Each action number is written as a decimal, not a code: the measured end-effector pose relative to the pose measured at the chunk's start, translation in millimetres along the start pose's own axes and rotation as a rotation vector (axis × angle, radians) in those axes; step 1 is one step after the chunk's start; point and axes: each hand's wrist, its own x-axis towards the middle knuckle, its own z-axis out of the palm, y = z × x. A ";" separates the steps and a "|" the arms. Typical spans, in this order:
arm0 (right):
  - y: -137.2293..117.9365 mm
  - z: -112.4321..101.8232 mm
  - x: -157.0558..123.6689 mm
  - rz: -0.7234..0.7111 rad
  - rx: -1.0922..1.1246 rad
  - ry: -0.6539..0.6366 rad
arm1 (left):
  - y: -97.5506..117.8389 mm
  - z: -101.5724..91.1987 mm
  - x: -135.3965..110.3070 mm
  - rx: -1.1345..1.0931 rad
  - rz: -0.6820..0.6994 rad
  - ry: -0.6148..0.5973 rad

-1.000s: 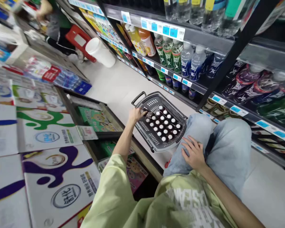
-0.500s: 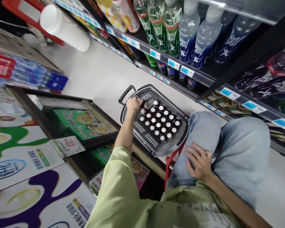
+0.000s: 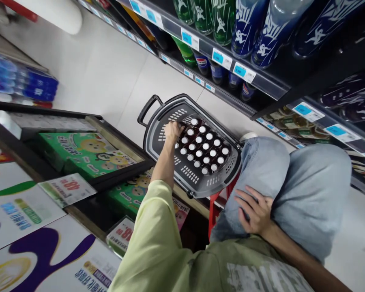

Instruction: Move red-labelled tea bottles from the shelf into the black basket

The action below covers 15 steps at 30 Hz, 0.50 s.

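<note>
A dark grey shopping basket (image 3: 197, 186) with a black handle sits on the floor in front of my knees. Inside it stands a pack of brown bottles (image 3: 199, 142) with white caps, in close rows. My left hand (image 3: 172, 132) reaches into the basket, its fingers curled down on the far left end of the pack; the fingertips are partly hidden. My right hand (image 3: 257, 209) lies on my jeans (image 3: 263, 170) at the knee, fingers spread, holding nothing.
Drink shelves (image 3: 273, 87) with plastic bottles run along the right. On the left are a dark display frame (image 3: 109, 178) with green boxes (image 3: 88, 152) and white cartons (image 3: 24, 219). Shrink-wrapped blue packs (image 3: 36, 83) lie farther back. A red bar (image 3: 212, 211) stands by my leg.
The view has shifted closer to the basket, so shelves and boxes look displaced. My left hand remains at the end of the bottle pack; my right hand stays on the knee.
</note>
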 end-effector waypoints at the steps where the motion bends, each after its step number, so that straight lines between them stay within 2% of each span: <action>1: 0.0 0.2 0.3 -0.001 0.001 -0.002 | 0.3 5.8 1.5 -0.012 -0.012 -0.022; 4: -0.1 0.7 0.8 -0.006 0.001 0.001 | 5.8 23.9 4.6 -0.065 -0.065 -0.088; 9: -1.1 1.6 3.0 -0.007 0.001 0.003 | 26.7 48.4 11.9 -0.211 -0.154 -0.086; 12: -1.7 2.4 4.1 -0.011 0.003 0.003 | 35.0 54.2 20.0 -0.254 -0.189 -0.082; 15: -1.8 2.7 4.4 -0.013 -0.004 0.004 | 34.7 54.5 24.9 -0.255 -0.179 -0.106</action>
